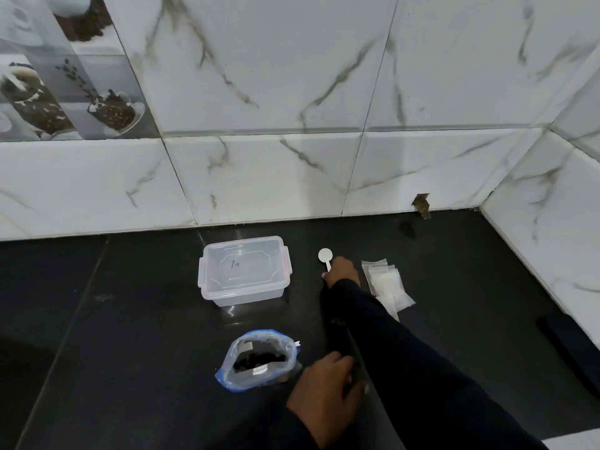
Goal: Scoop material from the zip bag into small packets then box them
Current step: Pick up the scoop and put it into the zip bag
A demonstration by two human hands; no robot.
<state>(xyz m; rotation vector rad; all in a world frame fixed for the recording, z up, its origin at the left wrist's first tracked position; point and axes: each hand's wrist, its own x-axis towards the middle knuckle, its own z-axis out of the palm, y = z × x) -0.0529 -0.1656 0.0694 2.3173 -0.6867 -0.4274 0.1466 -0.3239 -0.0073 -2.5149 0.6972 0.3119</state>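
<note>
Surface (130,336) black, glossy | walls (259,76) white marble tile | box (242,295) on surface

The right hand (341,272) hides the scoop (325,256) handle's end.

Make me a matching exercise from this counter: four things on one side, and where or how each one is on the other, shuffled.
1 box
2 scoop
3 zip bag
4 packets

A open, dark bits inside
B handle in the right hand
C clear, lid on
D stacked right of the right hand

Pairs: 1-C, 2-B, 3-A, 4-D
</note>
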